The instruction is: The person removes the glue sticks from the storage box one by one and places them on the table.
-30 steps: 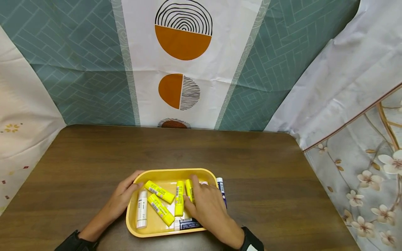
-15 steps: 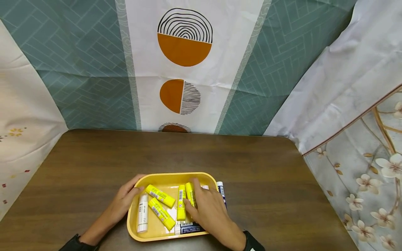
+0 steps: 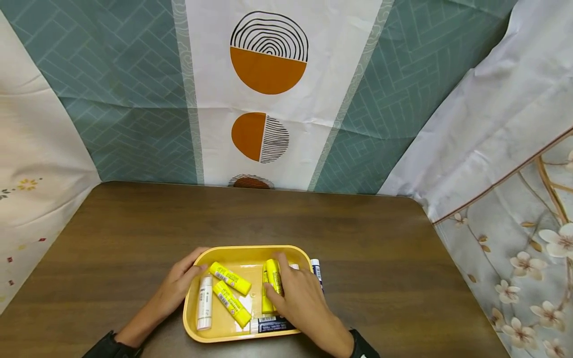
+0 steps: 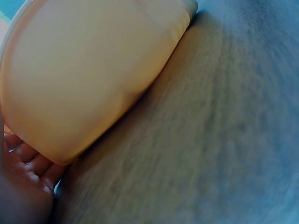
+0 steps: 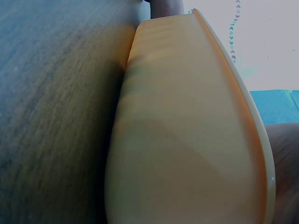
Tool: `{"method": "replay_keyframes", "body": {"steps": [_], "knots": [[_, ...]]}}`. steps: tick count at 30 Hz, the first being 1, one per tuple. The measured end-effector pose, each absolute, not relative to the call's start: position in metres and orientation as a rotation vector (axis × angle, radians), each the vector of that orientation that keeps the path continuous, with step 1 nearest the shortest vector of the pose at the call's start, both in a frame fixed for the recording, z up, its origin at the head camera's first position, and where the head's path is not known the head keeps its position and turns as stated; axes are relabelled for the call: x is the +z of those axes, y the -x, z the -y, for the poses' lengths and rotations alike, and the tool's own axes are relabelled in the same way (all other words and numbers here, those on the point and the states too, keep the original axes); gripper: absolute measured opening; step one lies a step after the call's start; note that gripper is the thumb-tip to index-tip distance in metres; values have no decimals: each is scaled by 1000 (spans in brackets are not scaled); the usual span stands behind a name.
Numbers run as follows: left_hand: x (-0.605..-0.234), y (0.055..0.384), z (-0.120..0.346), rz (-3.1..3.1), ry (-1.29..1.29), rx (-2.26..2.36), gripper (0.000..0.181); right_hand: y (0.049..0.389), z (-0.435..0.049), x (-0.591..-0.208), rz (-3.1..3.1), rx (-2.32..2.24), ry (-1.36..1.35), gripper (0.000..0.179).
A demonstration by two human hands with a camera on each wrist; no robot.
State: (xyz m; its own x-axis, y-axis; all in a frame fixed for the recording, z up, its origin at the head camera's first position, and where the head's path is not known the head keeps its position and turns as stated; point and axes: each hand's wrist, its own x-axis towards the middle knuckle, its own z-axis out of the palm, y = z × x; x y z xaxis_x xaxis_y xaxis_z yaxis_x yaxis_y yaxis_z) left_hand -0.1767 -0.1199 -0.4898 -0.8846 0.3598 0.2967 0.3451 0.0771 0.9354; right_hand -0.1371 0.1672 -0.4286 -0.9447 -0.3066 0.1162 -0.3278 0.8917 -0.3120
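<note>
Head view: left hand (image 3: 177,280) grips tray (image 3: 241,253), thumb (image 3: 195,270) over rim (image 3: 250,246)

Head view clear, evenly lit, wrist views dim — blurry, bluish

Brown table (image 3: 380,248) bears yellow tray (image 3: 243,254) and blue tube (image 3: 317,271).
</note>
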Motion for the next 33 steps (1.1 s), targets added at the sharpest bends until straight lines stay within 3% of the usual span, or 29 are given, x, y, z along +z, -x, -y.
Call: {"method": "replay_keyframes", "body": {"steps": [33], "knots": [[-490,178,119,-2267,-734,2020,33,128,-180,-400,3069,626,-434,62]]}}
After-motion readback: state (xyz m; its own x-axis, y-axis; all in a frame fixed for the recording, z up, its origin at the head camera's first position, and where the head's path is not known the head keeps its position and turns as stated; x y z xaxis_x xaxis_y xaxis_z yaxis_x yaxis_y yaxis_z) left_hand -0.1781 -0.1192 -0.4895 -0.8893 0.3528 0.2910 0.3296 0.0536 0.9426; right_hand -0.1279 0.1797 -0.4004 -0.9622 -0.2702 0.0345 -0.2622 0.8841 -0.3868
